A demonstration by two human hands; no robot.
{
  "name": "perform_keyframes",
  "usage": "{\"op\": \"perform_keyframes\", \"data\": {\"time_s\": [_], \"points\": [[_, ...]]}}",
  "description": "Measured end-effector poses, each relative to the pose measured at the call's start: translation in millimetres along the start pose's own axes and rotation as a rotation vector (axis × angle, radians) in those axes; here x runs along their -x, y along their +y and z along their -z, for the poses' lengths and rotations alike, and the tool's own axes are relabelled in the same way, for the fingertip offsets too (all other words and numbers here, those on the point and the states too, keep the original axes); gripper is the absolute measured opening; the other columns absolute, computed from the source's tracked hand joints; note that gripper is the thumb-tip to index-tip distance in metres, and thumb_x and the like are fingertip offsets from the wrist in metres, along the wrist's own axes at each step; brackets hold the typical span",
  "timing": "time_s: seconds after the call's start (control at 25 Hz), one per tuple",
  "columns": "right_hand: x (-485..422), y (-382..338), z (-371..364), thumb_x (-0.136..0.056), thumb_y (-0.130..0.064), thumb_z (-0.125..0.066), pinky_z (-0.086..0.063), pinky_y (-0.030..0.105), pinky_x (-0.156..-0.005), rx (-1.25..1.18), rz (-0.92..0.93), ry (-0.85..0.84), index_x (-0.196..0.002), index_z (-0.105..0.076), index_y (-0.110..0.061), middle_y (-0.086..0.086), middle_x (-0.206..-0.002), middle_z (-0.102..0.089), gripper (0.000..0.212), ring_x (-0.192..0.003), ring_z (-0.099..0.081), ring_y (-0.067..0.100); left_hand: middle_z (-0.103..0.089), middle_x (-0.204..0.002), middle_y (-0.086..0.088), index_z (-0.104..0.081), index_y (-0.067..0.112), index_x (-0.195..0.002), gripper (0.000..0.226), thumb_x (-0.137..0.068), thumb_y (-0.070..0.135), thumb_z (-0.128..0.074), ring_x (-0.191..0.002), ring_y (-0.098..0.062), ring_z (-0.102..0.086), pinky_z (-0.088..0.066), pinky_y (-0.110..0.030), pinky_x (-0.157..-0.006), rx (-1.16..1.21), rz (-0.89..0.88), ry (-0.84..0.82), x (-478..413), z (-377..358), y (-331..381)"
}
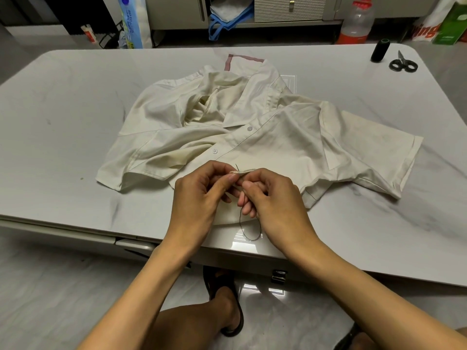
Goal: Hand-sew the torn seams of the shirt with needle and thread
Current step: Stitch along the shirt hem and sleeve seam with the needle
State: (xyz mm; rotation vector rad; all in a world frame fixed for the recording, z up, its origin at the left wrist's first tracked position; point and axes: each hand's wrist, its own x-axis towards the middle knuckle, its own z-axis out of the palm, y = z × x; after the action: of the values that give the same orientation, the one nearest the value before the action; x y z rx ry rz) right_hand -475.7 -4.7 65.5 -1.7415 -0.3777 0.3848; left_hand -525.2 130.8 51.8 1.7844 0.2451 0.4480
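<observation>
I see a pale marbled table (75,122) with 1 pair of black-handled scissors (403,63) lying near its far right corner. Beyond the far edge stand a clear plastic bottle (356,24) with a red cap, a green carton (452,24) and a white bag with red lettering (427,29) at right. A blue-printed plastic package (134,21) is at left, and 1 blue-strapped bag (227,18) holding white cloth sits between them.

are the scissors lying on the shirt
No, the scissors lie on the bare table near the black thread spool, well apart from the shirt.
</observation>
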Motion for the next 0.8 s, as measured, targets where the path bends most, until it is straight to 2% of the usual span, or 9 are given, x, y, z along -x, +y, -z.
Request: {"op": "perform_keyframes", "data": {"time_s": [0.12,0.24,0.36,0.44,0.6,0.68,0.72,0.8], "points": [[1.1,2.3,-0.1,-0.099,-0.001,-0.045,-0.049,0.018,-0.059,-0.048,-0.016,-0.042,-0.100,-0.060,-0.002,0.006,-0.072,-0.068,0.015,-0.059,-0.060,0.011,-0.076,-0.081,0.002,-0.070,0.021,-0.094,0.011,-0.091,0.010,-0.070,-0.075,-0.017,-0.072,-0.055,-0.032,-0.074,-0.027,0.002,-0.010,0.8,1.6,-2.4],[3.0,4.3,-1.1,-0.097,0.003,-0.043,-0.051,0.024,-0.063,-0.089,-0.027,-0.061,-0.103,-0.053,-0.008,0.005,-0.073,-0.068,0.015,-0.063,-0.062,0.015,-0.075,-0.082,0.005,-0.071,0.021,-0.092,0.013,-0.091,0.009,-0.070,-0.074,-0.012,-0.071,-0.055,-0.029,-0.073,-0.089,-0.044,-0.009,-0.1,3.3,-3.7],[4.0,4.2,0.5,-0.095,0.002,-0.045,-0.051,0.033,-0.070,-0.063,0.006,-0.031,-0.096,-0.040,-0.019,0.002,-0.069,-0.065,0.022,-0.062,-0.059,0.012,-0.074,-0.081,0.005,-0.074,0.011,-0.093,0.006,-0.092,0.008,-0.069,-0.074,-0.013,-0.071,-0.056,-0.030,-0.072,-0.152,-0.111,-0.042,-0.3,4.1,-5.0],[4.2,2.3,2.7,-0.095,0.003,-0.046,-0.050,0.030,-0.069,-0.035,0.026,-0.006,-0.092,-0.036,-0.021,0.003,-0.068,-0.064,0.026,-0.060,-0.057,0.010,-0.075,-0.084,0.003,-0.075,0.009,-0.095,0.008,-0.091,0.009,-0.068,-0.078,-0.014,-0.072,-0.056,-0.030,-0.073,-0.167,-0.137,-0.084,-0.6,4.1,-5.9],[5.5,-2.4,4.5,-0.097,0.002,-0.049,-0.052,0.025,-0.061,-0.062,0.040,-0.051,-0.096,-0.040,-0.014,0.010,-0.073,-0.068,0.018,-0.059,-0.062,0.017,-0.076,-0.089,0.000,-0.076,0.012,-0.096,0.012,-0.089,0.013,-0.067,-0.080,-0.021,-0.073,-0.057,-0.036,-0.073,-0.093,-0.077,-0.080,-2.8,5.1,-7.5],[7.6,-3.0,7.3,-0.099,-0.006,-0.051,-0.056,0.031,-0.060,0.018,0.060,-0.054,-0.101,-0.046,-0.014,0.006,-0.072,-0.069,0.009,-0.059,-0.066,0.018,-0.075,-0.084,-0.002,-0.075,0.012,-0.095,0.010,-0.090,0.013,-0.067,-0.075,-0.022,-0.072,-0.056,-0.037,-0.069,-0.064,-0.054,-0.066,-4.4,5.3,-6.8],[7.8,-2.9,10.3,-0.100,-0.011,-0.050,-0.056,0.035,-0.061,0.083,0.086,-0.026,-0.100,-0.050,-0.016,0.002,-0.071,-0.068,0.005,-0.058,-0.066,0.017,-0.074,-0.080,-0.002,-0.074,0.012,-0.093,0.007,-0.091,0.011,-0.067,-0.074,-0.023,-0.071,-0.054,-0.035,-0.067,-0.046,-0.044,-0.060,-5.2,5.4,-6.3],[3.7,-1.9,19.2,-0.100,-0.018,-0.051,-0.053,0.039,-0.062,0.238,0.180,0.103,-0.094,-0.058,-0.021,-0.006,-0.069,-0.067,0.010,-0.059,-0.064,0.012,-0.072,-0.075,-0.002,-0.073,0.014,-0.089,0.011,-0.092,0.005,-0.068,-0.071,-0.023,-0.071,-0.053,-0.031,-0.065,-0.001,-0.018,-0.037,-6.3,5.5,-4.2]]}}
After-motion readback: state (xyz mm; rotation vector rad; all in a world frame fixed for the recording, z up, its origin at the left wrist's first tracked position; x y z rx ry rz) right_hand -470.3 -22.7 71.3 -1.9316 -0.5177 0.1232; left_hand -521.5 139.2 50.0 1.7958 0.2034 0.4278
